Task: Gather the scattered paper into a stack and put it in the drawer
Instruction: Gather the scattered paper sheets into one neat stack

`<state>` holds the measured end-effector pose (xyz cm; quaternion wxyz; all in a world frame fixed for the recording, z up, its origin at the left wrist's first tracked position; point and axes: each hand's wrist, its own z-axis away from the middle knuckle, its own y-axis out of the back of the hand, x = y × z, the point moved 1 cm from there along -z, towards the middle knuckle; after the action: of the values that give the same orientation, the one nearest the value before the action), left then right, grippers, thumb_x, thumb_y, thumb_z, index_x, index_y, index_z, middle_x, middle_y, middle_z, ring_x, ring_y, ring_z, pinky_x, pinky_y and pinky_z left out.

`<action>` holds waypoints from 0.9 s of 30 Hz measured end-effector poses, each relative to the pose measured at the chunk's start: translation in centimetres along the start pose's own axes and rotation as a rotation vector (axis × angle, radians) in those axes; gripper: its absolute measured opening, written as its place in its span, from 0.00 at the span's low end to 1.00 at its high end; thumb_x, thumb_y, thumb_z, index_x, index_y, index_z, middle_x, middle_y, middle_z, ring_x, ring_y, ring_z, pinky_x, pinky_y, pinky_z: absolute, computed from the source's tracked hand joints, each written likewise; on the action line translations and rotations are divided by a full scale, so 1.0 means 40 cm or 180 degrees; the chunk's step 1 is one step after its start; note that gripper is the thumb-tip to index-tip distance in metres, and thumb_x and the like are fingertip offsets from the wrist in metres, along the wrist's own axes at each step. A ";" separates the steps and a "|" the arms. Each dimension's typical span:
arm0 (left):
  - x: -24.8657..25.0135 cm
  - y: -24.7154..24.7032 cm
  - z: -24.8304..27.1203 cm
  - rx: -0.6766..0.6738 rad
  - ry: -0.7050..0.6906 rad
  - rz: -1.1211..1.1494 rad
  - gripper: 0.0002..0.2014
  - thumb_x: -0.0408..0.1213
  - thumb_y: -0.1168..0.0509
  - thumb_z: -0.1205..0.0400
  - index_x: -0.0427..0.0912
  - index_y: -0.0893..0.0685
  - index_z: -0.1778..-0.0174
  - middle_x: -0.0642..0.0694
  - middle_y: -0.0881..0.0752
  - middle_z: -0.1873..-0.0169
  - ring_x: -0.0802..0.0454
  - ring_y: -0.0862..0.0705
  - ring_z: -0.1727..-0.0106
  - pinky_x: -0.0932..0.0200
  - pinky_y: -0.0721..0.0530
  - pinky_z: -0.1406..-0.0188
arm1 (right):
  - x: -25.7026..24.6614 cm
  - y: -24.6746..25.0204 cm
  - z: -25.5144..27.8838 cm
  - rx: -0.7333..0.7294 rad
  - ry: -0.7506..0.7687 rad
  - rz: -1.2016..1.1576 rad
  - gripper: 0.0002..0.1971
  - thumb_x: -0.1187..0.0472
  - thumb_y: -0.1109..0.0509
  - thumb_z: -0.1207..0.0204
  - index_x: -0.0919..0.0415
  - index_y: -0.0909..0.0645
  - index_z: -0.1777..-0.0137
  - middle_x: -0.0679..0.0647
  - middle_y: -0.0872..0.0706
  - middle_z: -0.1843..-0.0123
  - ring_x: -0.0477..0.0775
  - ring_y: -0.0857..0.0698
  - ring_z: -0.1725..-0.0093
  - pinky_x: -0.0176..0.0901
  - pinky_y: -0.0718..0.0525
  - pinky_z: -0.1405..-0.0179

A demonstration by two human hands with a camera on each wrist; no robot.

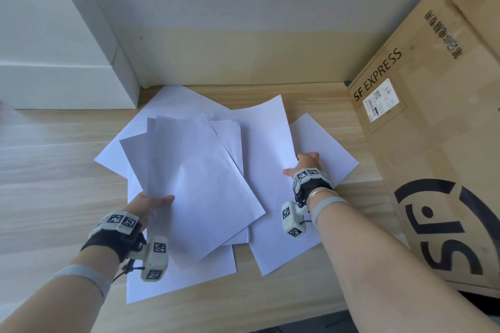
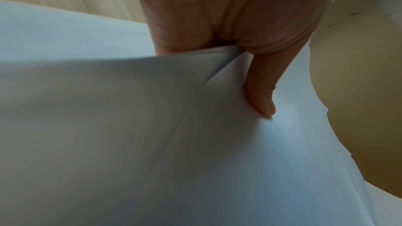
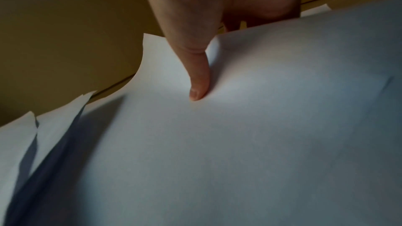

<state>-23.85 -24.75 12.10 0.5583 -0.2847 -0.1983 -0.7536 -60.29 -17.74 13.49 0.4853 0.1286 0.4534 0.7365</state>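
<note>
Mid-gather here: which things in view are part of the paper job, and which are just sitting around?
Job:
- loose white sheets on the desk
- sheaf pinched by the left hand
- sheet held by the right hand

Lying about:
- SF Express carton
- white boxes

No drawer in view.

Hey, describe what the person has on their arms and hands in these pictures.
Both hands, left hand and right hand, are bare. Each wrist has a black strap ringed with white blocks bearing black square codes, and a white camera box with the same codes hanging below on a thin black cable. Grey bands circle both forearms; the right wrist also wears a thin metal bangle.
</note>
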 end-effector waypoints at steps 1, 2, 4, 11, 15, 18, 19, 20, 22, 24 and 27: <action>0.001 -0.001 0.003 0.0003 -0.0001 -0.0002 0.05 0.23 0.36 0.22 0.36 0.17 0.56 0.45 0.09 0.74 0.48 0.10 0.73 0.49 0.14 0.67 | -0.001 0.008 0.000 -0.0041 0.0055 0.0060 0.29 0.57 0.25 0.29 0.62 0.27 0.29 0.57 0.39 0.23 0.62 0.26 0.29 0.46 0.27 0.31; 0.003 -0.004 0.005 -0.0004 0.0005 -0.0008 0.06 0.23 0.36 0.22 0.36 0.17 0.56 0.44 0.09 0.73 0.46 0.10 0.72 0.50 0.13 0.67 | -0.003 0.015 -0.001 -0.0051 0.0105 0.0068 0.30 0.57 0.25 0.29 0.63 0.28 0.28 0.58 0.37 0.24 0.63 0.23 0.31 0.46 0.26 0.31; 0.007 -0.009 0.011 -0.0008 0.0024 -0.0017 0.06 0.23 0.35 0.23 0.35 0.17 0.54 0.39 0.10 0.66 0.40 0.11 0.66 0.49 0.13 0.64 | -0.006 0.018 0.001 -0.0094 0.0193 0.0050 0.29 0.56 0.25 0.29 0.60 0.27 0.29 0.59 0.28 0.27 0.63 0.20 0.33 0.48 0.23 0.32; -0.009 -0.008 0.014 0.0139 0.0199 -0.0083 0.05 0.24 0.33 0.24 0.31 0.18 0.53 0.32 0.16 0.59 0.37 0.17 0.60 0.47 0.17 0.59 | 0.032 0.040 0.027 0.0530 0.0331 -0.0710 0.12 0.61 0.30 0.25 0.62 0.21 0.43 0.59 0.14 0.42 0.62 0.18 0.40 0.43 0.24 0.46; -0.015 -0.003 0.016 0.0118 0.0245 -0.0128 0.05 0.23 0.34 0.23 0.30 0.19 0.53 0.33 0.17 0.61 0.38 0.18 0.61 0.49 0.18 0.61 | 0.068 0.100 0.035 0.0684 0.0310 -0.0960 0.19 0.66 0.31 0.24 0.61 0.27 0.33 0.58 0.18 0.33 0.64 0.18 0.36 0.50 0.21 0.40; -0.017 -0.002 0.012 0.0179 0.0272 -0.0177 0.06 0.23 0.34 0.24 0.29 0.20 0.52 0.33 0.18 0.62 0.38 0.19 0.62 0.48 0.19 0.61 | 0.091 0.141 0.040 0.0601 0.0097 -0.0787 0.18 0.64 0.36 0.20 0.66 0.26 0.30 0.64 0.19 0.32 0.65 0.20 0.34 0.51 0.23 0.37; -0.017 -0.003 0.011 0.0197 0.0275 -0.0186 0.04 0.22 0.34 0.24 0.29 0.20 0.54 0.33 0.18 0.62 0.38 0.19 0.63 0.48 0.20 0.61 | 0.099 0.153 0.042 0.0596 0.0044 -0.0761 0.18 0.64 0.38 0.18 0.69 0.26 0.30 0.65 0.19 0.32 0.65 0.20 0.34 0.50 0.23 0.38; -0.016 -0.006 0.012 0.0221 0.0267 -0.0194 0.03 0.22 0.34 0.24 0.30 0.19 0.57 0.33 0.18 0.63 0.38 0.19 0.63 0.48 0.20 0.61 | 0.107 0.163 0.042 0.0635 0.0021 -0.0775 0.18 0.64 0.39 0.18 0.70 0.25 0.31 0.66 0.19 0.33 0.65 0.20 0.35 0.48 0.23 0.39; -0.017 -0.006 0.011 0.0271 0.0266 -0.0216 0.03 0.22 0.33 0.24 0.31 0.19 0.60 0.33 0.19 0.64 0.37 0.20 0.64 0.47 0.20 0.62 | 0.121 0.181 0.045 0.0787 0.0017 -0.0884 0.16 0.66 0.39 0.19 0.71 0.23 0.34 0.67 0.17 0.35 0.63 0.19 0.42 0.46 0.23 0.47; -0.016 -0.004 0.011 0.0285 0.0272 -0.0283 0.03 0.23 0.32 0.25 0.30 0.19 0.58 0.32 0.18 0.64 0.36 0.19 0.63 0.44 0.20 0.57 | 0.131 0.199 0.049 0.0945 0.0003 -0.1069 0.16 0.66 0.38 0.20 0.73 0.23 0.35 0.68 0.18 0.34 0.62 0.19 0.45 0.45 0.24 0.49; -0.012 -0.004 0.012 0.0278 0.0287 -0.0377 0.06 0.24 0.31 0.25 0.29 0.19 0.54 0.31 0.17 0.62 0.35 0.18 0.61 0.41 0.20 0.51 | 0.141 0.232 0.054 0.1060 -0.0111 -0.1322 0.22 0.64 0.37 0.20 0.71 0.28 0.27 0.65 0.23 0.27 0.65 0.22 0.30 0.49 0.24 0.34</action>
<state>-23.81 -24.05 12.16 0.5330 -0.2137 -0.2222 -0.7880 -67.28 -12.97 20.61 0.6059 0.1236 0.5765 0.5341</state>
